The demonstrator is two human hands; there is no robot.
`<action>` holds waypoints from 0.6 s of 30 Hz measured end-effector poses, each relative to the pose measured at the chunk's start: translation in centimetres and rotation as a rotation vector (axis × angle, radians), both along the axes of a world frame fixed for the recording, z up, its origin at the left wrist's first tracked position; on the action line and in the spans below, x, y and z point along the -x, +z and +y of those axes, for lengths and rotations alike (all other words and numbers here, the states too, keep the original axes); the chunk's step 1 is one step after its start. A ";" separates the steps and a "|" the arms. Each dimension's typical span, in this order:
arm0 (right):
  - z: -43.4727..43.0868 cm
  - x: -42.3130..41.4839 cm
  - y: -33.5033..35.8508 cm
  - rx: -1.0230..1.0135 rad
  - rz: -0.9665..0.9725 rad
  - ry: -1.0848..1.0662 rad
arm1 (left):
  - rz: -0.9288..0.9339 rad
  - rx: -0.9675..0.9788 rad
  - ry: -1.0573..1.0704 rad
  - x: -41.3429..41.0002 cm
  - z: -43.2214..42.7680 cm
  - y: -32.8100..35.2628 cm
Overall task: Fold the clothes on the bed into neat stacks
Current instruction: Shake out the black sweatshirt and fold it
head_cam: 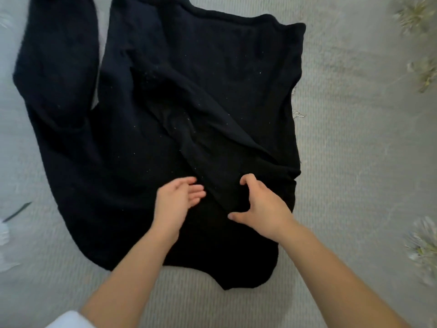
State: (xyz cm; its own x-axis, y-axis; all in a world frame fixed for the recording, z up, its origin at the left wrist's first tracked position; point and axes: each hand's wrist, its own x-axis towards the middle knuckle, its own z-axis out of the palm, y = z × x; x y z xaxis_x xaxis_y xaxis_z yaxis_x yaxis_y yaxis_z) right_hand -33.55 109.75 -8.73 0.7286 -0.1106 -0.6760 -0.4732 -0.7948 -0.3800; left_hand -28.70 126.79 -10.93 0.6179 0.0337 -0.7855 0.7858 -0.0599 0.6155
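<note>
A: Where is the black knitted garment (pixel 165 114) found?

B: It is spread flat on a pale grey ribbed bedspread (pixel 354 162), with one long sleeve laid out at the far left. A narrow strip of bedspread is seen between that sleeve and the body. A diagonal ridge of cloth is raised across the middle.

A: How are the edges placed?

B: The far edge is run across the top, ended in a corner at the upper right. The right edge is dropped almost straight towards the hands, and the near edge is rounded between the forearms.

A: And the hands?

B: The left hand (pixel 176 204) is held with fingers straight and loosely together, palm turned inward, just above or on the cloth; contact cannot be told. The right hand (pixel 260 204) is curled round the lower end of the ridge, the fold caught between thumb and fingers.

A: What room is shown around it?

B: A broad band of bedspread is shown to the right, marked by white flower prints (pixel 423 245) near the picture's edge, and more is shown on the near side. A white sleeve (pixel 68 320) is glimpsed at the lower left.
</note>
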 end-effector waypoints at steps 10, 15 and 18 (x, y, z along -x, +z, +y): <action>0.4 -0.7 0.1 0.034 0.030 -0.005 | -0.081 0.057 0.286 -17.4 0.5 0.7; 0.9 -2.1 0.4 0.249 -0.389 0.013 | -0.424 0.062 0.093 -20.2 1.4 0.3; 1.8 -2.6 -1.0 0.316 -0.270 0.157 | -0.467 -0.145 -0.135 -19.8 3.8 -0.9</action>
State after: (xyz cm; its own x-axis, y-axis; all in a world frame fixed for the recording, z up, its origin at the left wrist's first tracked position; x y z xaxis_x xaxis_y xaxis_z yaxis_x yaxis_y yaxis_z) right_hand -30.92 111.55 -9.72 0.8987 -0.1551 -0.4101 -0.2548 -0.9459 -0.2006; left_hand -8.94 130.59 -11.79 0.9086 0.0178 -0.4173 0.4079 -0.2527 0.8773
